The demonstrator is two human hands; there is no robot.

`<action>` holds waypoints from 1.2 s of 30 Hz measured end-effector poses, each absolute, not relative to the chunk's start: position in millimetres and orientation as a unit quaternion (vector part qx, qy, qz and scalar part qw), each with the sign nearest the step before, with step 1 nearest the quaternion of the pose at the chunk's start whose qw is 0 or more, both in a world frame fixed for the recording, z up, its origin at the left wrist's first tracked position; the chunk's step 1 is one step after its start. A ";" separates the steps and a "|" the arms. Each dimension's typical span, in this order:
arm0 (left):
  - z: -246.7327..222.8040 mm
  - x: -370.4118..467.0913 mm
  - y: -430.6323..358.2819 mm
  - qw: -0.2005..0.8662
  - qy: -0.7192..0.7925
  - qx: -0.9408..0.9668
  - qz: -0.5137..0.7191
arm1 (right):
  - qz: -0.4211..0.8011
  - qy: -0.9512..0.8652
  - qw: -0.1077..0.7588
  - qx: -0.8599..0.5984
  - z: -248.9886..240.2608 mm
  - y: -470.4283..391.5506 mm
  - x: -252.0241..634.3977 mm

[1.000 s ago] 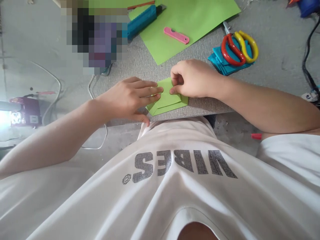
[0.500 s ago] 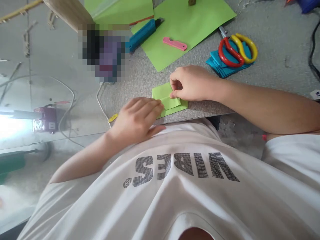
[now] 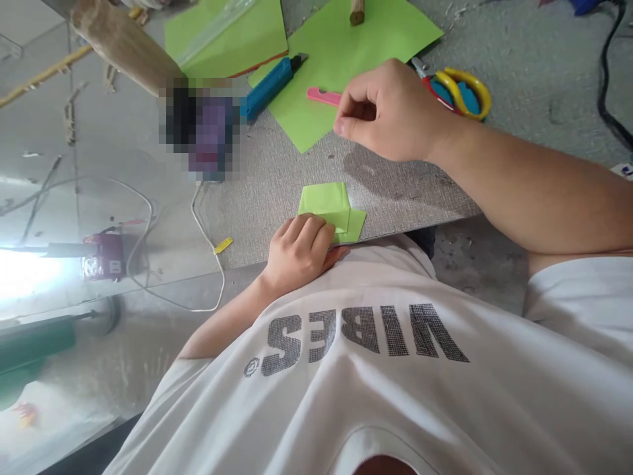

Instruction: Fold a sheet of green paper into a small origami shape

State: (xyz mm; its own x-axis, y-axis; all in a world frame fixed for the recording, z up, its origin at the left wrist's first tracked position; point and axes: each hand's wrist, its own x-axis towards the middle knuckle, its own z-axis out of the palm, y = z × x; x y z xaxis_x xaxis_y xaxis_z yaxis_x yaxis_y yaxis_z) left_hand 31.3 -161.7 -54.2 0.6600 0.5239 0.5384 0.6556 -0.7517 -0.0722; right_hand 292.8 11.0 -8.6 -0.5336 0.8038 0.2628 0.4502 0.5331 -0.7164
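Observation:
A small folded piece of green paper [image 3: 326, 201] lies at the table's near edge. My left hand [image 3: 302, 247] holds its lower left part, fingers bent over the top and thumb low at the edge. My right hand [image 3: 388, 112] is raised above the table, thumb and fingertips closed in a pinch; whatever is between them, if anything, cannot be made out. Behind its fingertips a pink folding knife [image 3: 322, 96] is partly hidden. A large green sheet [image 3: 301, 125] lies beneath that knife.
A blue cutter [image 3: 270, 89] rests left of the pink knife. Red and yellow scissors [image 3: 475, 89] lie behind my right forearm. A white cable [image 3: 202, 221] with a yellow tag runs down from a blurred device [image 3: 212, 132]. Another green sheet [image 3: 227, 33] is at the back.
My right hand has left the small green paper and moved up and away. My left hand has shifted, its fingers now more curled on the paper. The paper sits turned slightly differently.

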 end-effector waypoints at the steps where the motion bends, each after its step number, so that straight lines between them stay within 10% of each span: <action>1: -53.5 33.2 -161.9 0.138 -0.316 -0.906 -0.247 | 0.295 -0.826 0.295 -0.378 -7.4 6.3 290.9; 15: -54.3 60.5 -147.8 -0.118 -0.479 -0.530 -0.689 | 0.541 -0.666 0.430 -0.282 9.6 -29.0 284.6; 25: -53.1 44.4 -157.4 -0.489 -0.462 -0.465 -0.576 | 0.566 -0.683 0.294 -0.356 -8.8 -42.2 267.1; 36: -53.9 28.7 -136.5 -0.153 -0.575 -0.747 -0.295 | 0.310 -0.841 0.103 -0.430 -9.1 -43.0 278.5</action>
